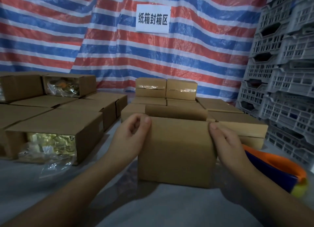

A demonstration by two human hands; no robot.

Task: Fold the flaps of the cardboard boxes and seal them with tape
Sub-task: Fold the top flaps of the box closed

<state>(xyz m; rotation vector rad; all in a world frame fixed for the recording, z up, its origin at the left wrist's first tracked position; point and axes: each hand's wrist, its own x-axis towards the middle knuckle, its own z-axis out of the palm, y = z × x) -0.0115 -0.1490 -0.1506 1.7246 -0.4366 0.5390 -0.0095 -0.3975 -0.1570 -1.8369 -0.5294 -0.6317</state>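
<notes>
The small cardboard box (176,152) stands on the worktop (34,184) directly before the person, far flap (175,112) upright. The left hand (130,136) and right hand (226,145) each grip a top corner, fingers curled against the side walls. Judged light and stiff but crushable; hold at edges. The wall sign (153,18) reads "纸箱封箱区". Sealed boxes (166,89) sit behind.

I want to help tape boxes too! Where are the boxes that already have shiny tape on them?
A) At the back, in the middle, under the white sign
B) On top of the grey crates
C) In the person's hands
A: two taped boxes stand side by side at the back below the white sign, clear tape glinting across their fronts.
</notes>
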